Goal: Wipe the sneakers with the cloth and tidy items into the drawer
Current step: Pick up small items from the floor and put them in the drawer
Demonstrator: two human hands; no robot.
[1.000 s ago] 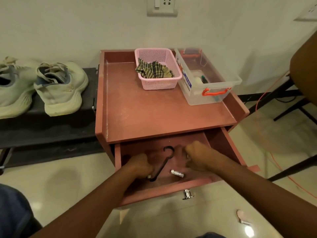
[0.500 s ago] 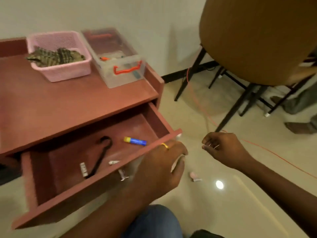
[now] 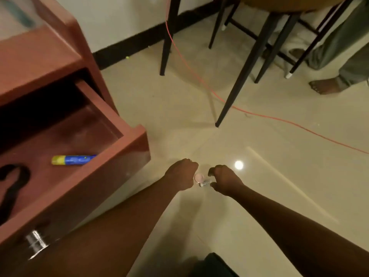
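A small pink item with a metal end (image 3: pixel 199 178) lies on the tiled floor. My left hand (image 3: pixel 180 176) is right beside it with curled fingers hidden under the hand, so I cannot see whether it holds anything. My right hand (image 3: pixel 224 180) curves its thumb and fingers just right of the item without closing on it. At the left, the red cabinet's drawer (image 3: pixel 127 144) stands open, holding a blue and yellow tube (image 3: pixel 73 159) and a black hook (image 3: pixel 12 188). The sneakers and the cloth are out of view.
The drawer's metal knob (image 3: pixel 37 244) sticks out at the lower left. Black chair legs (image 3: pixel 241 80) stand on the floor ahead, with an orange cable (image 3: pixel 259 115) running under them. Another person's bare foot (image 3: pixel 325 86) is at the right.
My view has swung right and down, from the drawer to the floor. Both hands have left the drawer and dropped to the pink item on the tiles.
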